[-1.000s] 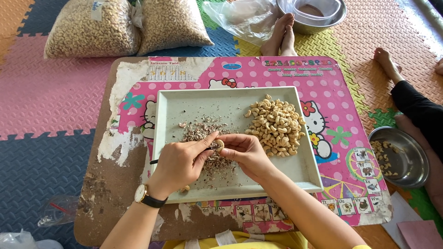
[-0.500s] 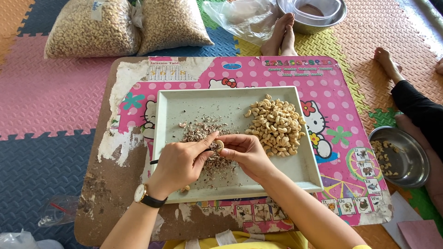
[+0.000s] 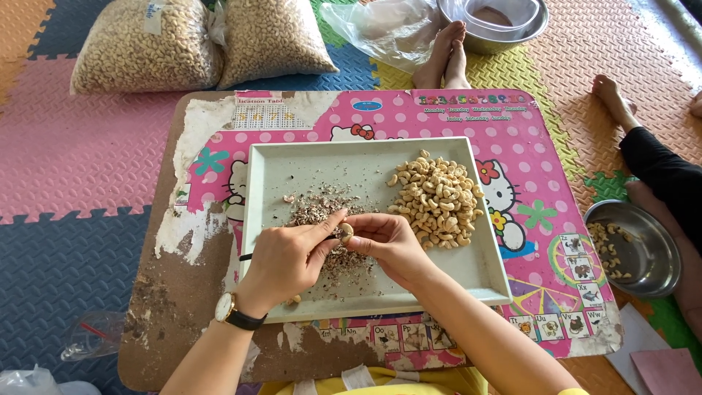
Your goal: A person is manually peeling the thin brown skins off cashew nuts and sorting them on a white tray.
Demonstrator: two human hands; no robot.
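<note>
My left hand (image 3: 289, 260), with a watch on its wrist, grips a small dark-handled tool whose end sticks out to the left. My right hand (image 3: 387, 240) pinches a single cashew nut (image 3: 346, 232) between the fingertips. Both hands meet over a white rectangular tray (image 3: 292, 172). Below them lies a scatter of brown peel flakes (image 3: 318, 208). A pile of pale peeled cashews (image 3: 437, 199) fills the tray's right side.
The tray rests on a low pink table (image 3: 526, 161) with a worn, peeling left side. Two large bags of cashews (image 3: 146, 44) lie beyond it. A steel bowl (image 3: 635, 249) with a few nuts sits right, beside another person's legs (image 3: 658, 168). Bare feet (image 3: 446, 58) and a metal basin (image 3: 497, 22) are behind.
</note>
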